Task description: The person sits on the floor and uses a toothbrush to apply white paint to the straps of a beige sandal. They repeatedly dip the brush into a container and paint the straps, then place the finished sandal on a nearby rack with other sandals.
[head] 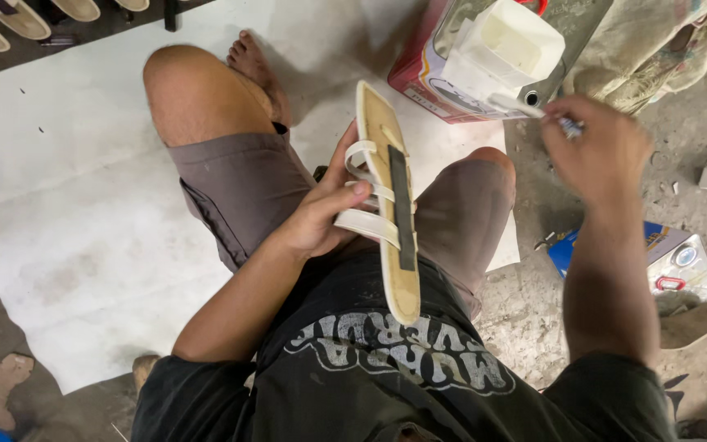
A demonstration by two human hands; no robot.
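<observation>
A pale sheet (67,205) covers a gritty concrete floor (689,139), and the person sits low on it with both knees raised, seen from the head camera looking straight down. At eleven o'clock, along a dark strip at the top edge, a row of finished soles (10,18) lies side by side.

The left hand (321,214) is clenched around the cream straps of a sandal sole (388,196), thumb hooked over one strap, holding the sole on edge between the knees with its tan underside up and a dark strip running down its middle. The right hand (595,147), at two o'clock, pinches the handle of a small brush (525,106) whose tip reaches toward a white plastic container (505,51) set in a red tin (419,78) at one o'clock. A blue box (656,262) sits on the floor at three o'clock.

The risks, as I judge them: the sole is gripped only by its straps (not by its body), so it could twist or slip off the thigh when the brush presses on it. A loaded brush carried across the gap could drip onto the shorts or the sheet. The white container sits tilted in the tin and could tip if the brush catches its rim.
</observation>
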